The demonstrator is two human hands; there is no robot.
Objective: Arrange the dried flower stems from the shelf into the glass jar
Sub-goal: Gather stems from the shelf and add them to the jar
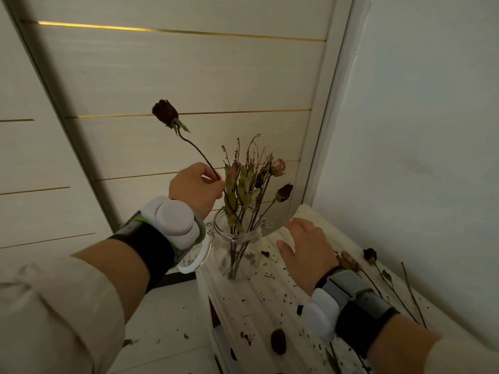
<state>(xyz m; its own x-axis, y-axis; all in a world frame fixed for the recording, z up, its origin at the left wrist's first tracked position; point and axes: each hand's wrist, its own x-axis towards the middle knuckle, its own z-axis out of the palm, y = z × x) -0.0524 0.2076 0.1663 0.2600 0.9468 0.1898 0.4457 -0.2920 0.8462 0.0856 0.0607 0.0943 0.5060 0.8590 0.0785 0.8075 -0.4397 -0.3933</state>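
1. A glass jar (237, 238) stands near the far left corner of the white shelf (259, 306), already filled with dried stems (251, 190); its hinged lid (195, 259) hangs over the left edge.
2. More loose stems (378, 276) lie at the right by the wall (418, 157), amid petal crumbs.
3. The left hand (195, 187), raised above the jar, pinches a dark dried rose (166, 113) by its stem.
4. The right hand (306, 247) hovers open, empty, just right of the jar.
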